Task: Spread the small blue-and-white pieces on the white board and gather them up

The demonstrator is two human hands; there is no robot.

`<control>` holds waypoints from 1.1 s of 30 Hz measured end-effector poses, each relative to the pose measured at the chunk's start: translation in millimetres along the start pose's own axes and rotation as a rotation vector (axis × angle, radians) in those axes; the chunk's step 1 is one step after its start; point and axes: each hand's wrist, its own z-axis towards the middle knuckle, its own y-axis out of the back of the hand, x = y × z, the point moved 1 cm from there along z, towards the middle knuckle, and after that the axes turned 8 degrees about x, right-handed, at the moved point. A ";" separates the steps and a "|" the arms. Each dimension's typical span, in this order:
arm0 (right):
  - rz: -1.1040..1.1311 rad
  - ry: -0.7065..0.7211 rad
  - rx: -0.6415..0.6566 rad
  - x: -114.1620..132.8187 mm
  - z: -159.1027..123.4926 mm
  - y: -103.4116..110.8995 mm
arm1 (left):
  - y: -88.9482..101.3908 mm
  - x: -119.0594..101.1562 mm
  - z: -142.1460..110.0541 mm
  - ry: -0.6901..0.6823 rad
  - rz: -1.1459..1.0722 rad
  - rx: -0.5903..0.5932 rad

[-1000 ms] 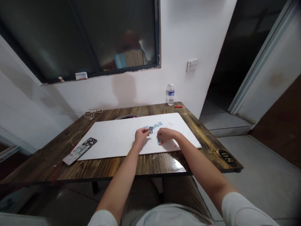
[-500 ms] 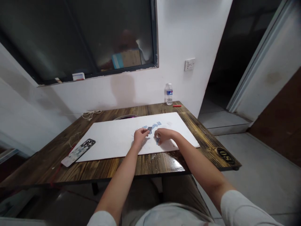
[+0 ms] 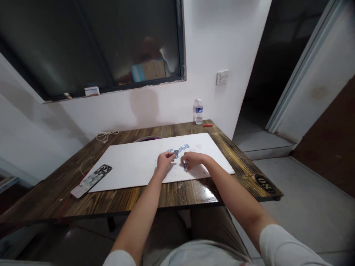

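Observation:
On the white board (image 3: 133, 162) lie several small blue-and-white pieces (image 3: 186, 146), the larger group just beyond my hands and a few beside my left fingers. My left hand (image 3: 165, 159) is closed, pinching a small dark grey piece (image 3: 176, 152) between thumb and fingertips. My right hand (image 3: 192, 159) is curled over the board a little to the right. From its fingers a small blue piece (image 3: 185, 167) hangs down near the board. The exact kind of these pieces is too small to make out.
A phone (image 3: 91, 181) overlaps the board's left edge. White cables (image 3: 107, 135) lie at the table's back left. A water bottle (image 3: 199, 111) and a red pen-like stick (image 3: 208, 125) stand and lie at the back right. The wooden table (image 3: 244, 173) ends close to my body.
Both hands keep their places over the board, each with the same small piece. The whole view has shifted very slightly; nothing else visibly differs.

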 end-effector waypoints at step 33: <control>-0.004 0.012 -0.008 2.1 1.5 2.6 | 1.6 -8.7 -3.8 -0.010 0.018 0.008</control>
